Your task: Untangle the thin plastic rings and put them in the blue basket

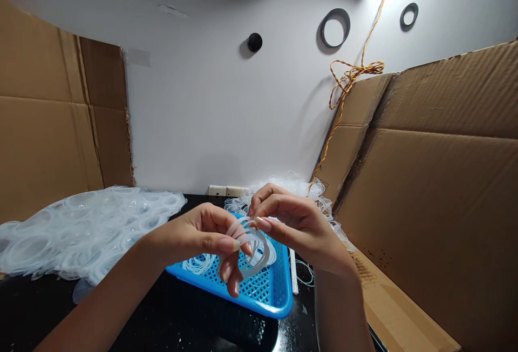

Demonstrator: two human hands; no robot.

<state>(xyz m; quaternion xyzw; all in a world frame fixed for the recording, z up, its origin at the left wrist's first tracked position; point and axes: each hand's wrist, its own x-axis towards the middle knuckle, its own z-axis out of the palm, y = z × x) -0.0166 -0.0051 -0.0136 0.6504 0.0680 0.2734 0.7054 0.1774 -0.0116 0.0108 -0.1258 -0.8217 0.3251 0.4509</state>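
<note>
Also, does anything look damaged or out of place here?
The wall has cracked or peeling patches at upper left, the left cardboard has a ragged inner edge, and dark specks mark the right cardboard. Thin rings lie loose right of the blue basket, perhaps strays.

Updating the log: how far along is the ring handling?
Possibly done: rings lying in the blue basket, though nothing confirms they're finished. In hand: a few translucent bands, held by the left hand and pinched by the right hand. Probably left: the loose heap behind the basket. Can't tell whether the big pile at left is done or waiting.
</note>
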